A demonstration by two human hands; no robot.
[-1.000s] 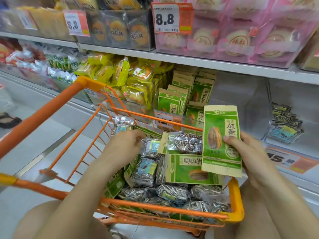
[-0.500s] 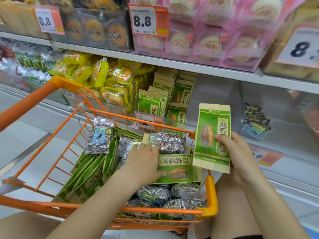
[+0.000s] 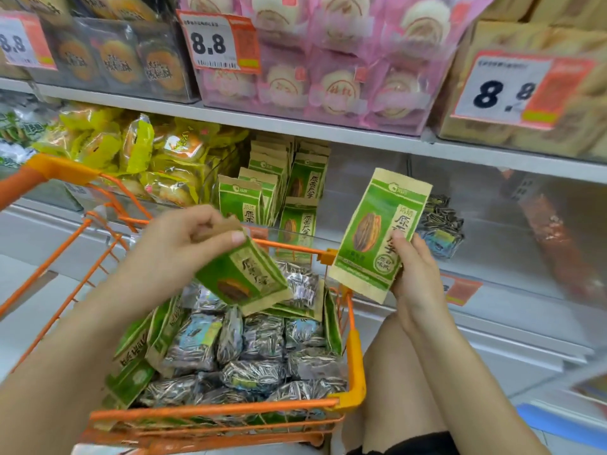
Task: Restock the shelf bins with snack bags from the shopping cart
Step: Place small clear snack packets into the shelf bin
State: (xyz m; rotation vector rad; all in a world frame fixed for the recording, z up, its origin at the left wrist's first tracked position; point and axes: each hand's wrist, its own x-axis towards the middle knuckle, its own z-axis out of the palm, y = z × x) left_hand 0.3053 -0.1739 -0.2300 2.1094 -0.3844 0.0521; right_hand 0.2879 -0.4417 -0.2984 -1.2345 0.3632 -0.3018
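Since half a second ago, our left hand (image 3: 184, 238) has lifted a green seed bag (image 3: 244, 274) out of the orange shopping cart (image 3: 356, 362); fingers and thumb pinch its top edge, and it hangs tilted above the silver packets (image 3: 259, 339). Our right hand (image 3: 415, 274) grips a second green bag (image 3: 377, 234) upright, beside the cart, before the shelf bin (image 3: 282, 188) of the same bags.

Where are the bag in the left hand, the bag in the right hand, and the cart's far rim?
Left-hand bag (image 3: 244, 277), head view, green front panel.
Right-hand bag (image 3: 377, 231), head view, seed picture on its front.
Cart far rim (image 3: 289, 247), head view, orange bar between the two bags.
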